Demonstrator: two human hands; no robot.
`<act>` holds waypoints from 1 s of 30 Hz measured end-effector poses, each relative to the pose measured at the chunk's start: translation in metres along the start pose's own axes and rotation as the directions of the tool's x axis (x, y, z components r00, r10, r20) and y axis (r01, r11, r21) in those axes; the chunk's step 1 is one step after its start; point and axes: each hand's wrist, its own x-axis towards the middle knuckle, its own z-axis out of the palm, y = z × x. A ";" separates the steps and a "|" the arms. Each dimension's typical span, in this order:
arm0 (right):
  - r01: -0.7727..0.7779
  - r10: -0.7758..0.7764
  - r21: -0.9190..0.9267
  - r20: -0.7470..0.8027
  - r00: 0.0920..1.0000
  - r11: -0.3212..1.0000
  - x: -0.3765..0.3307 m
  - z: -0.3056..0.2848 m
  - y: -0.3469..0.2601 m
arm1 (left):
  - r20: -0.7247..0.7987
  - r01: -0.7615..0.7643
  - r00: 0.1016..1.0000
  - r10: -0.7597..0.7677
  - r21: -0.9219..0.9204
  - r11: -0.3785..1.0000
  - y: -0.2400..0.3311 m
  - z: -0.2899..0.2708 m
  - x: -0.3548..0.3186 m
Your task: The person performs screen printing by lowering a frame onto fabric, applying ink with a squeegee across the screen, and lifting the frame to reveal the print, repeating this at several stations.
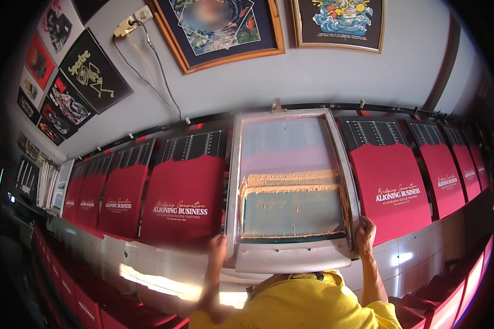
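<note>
A silk-screen printing frame [235, 164] lies over one of the boards in the row, directly ahead of me. Its pale mesh [280, 142] lets a red shirt show faintly through the upper part. Bands of peach-coloured ink [291, 189] cross the middle, with more smeared along the edges of the blue-green stencil [274, 216]. My left hand [217, 249] is closed at the lower left side of the frame. On the lower right side, my right hand [366, 234] is closed around the edge. The fingertips of both hands are partly hidden.
Red shirts on boards flank the frame, a printed one [184, 192] on the left and another [389, 186] on the right. More red boards [88, 301] stand behind, along the lower rim. A rail [214, 116] runs by the wall, below hanging cables [159, 77] and framed prints [340, 24].
</note>
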 end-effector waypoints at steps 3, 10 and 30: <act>0.056 -0.053 0.041 -0.056 0.997 0.998 0.005 0.004 0.021 | 0.102 -0.024 0.995 0.012 0.124 0.992 0.001 -0.006 0.006; 0.027 -0.020 0.069 -0.096 0.995 0.997 0.005 0.019 0.024 | 0.095 -0.087 0.994 0.059 0.329 0.940 -0.006 -0.004 0.012; 0.924 -0.404 -0.219 0.850 0.338 0.314 -0.103 0.009 -0.101 | 0.887 0.045 0.459 -0.057 0.041 0.998 0.023 0.069 -0.129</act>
